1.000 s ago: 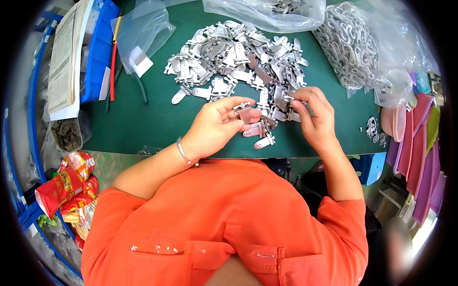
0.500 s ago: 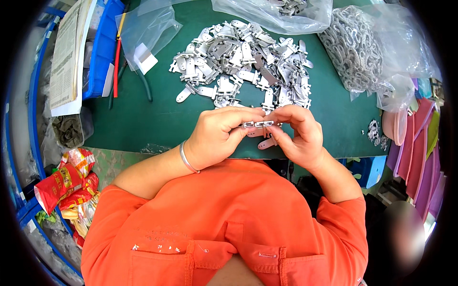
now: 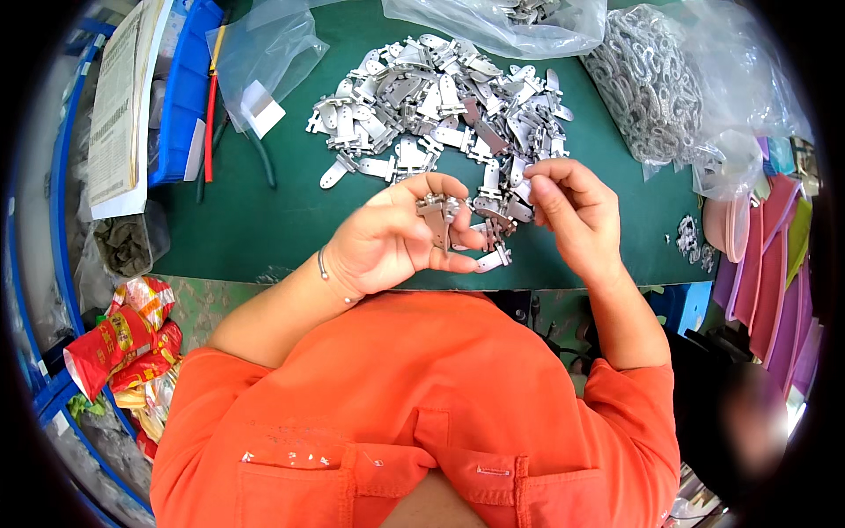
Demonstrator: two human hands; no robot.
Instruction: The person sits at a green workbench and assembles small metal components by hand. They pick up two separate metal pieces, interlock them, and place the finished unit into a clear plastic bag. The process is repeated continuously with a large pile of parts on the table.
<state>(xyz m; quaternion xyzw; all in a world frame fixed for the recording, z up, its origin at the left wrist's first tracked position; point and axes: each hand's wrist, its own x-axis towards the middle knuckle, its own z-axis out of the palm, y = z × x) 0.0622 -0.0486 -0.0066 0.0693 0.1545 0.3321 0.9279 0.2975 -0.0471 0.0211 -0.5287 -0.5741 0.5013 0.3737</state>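
Note:
My left hand [image 3: 387,233] is curled around a small silver hinge-like metal piece [image 3: 437,218], its flat plate hanging down between the fingers. To the right, my right hand [image 3: 576,216] is closed in a pinch at the right front edge of the pile, and what lies between thumb and forefinger is too small to make out. A heap of similar silver metal pieces [image 3: 440,92], flat with rounded, holed ends, spreads across the green table in front of both hands. Several loose pieces [image 3: 495,258] lie between my hands, close to the table's front edge.
On the right stands a clear bag of grey metal links [image 3: 647,84]. Another clear bag [image 3: 519,35] lies behind the heap. Green-handled pliers [image 3: 262,158] rest beside a blue bin [image 3: 185,97] at left. Tiny metal bits [image 3: 687,238] lie near the table's right edge.
My hands have parted from the metal piece they held together. The left keeps it and has turned palm upward; the right has moved right and up to the heap's edge.

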